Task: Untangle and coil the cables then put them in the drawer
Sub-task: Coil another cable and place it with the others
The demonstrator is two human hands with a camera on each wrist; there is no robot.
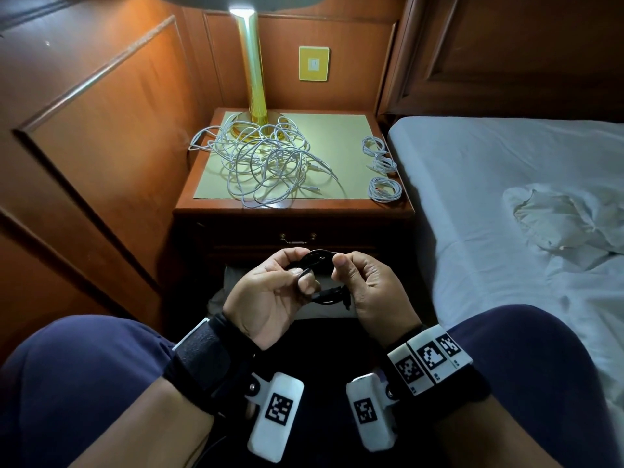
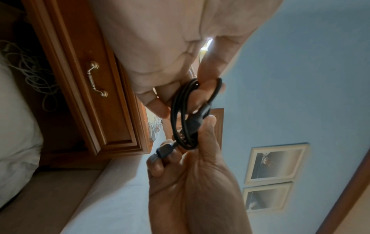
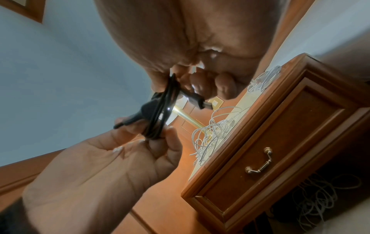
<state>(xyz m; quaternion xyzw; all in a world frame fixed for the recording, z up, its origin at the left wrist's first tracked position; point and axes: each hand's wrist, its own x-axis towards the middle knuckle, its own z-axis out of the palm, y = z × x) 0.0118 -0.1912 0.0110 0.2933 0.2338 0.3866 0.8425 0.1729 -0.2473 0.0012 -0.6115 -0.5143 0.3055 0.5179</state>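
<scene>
Both hands are raised together in front of the nightstand drawer (image 1: 297, 236), sharing one small black cable coil (image 1: 319, 261). The left hand (image 1: 270, 292) has its grip clamped on the coil, thumb and fingertips pinching the bundled loops, with one plug end poking out past the fingers in the left wrist view (image 2: 163, 150). The right hand (image 1: 366, 288) also has its grip clamped on the same black cable coil, thumb pressed over the loops and the other plug end sticking out below its fingers (image 3: 197, 101).

On the desk (image 1: 337, 143), a large tangle of white cables (image 1: 266, 160) sprawls over the left and middle of the top, partly wrapped around the base of the brass lamp (image 1: 253, 79) at the back edge. Three coiled white cables lie in a row along the right edge: one toward the back (image 1: 373, 145), one in the middle (image 1: 383, 163), one near the front right corner (image 1: 385, 190). The drawer front with its brass handle (image 2: 97, 79) faces the hands. A bed (image 1: 489, 184) stands just beside the desk's right side.
</scene>
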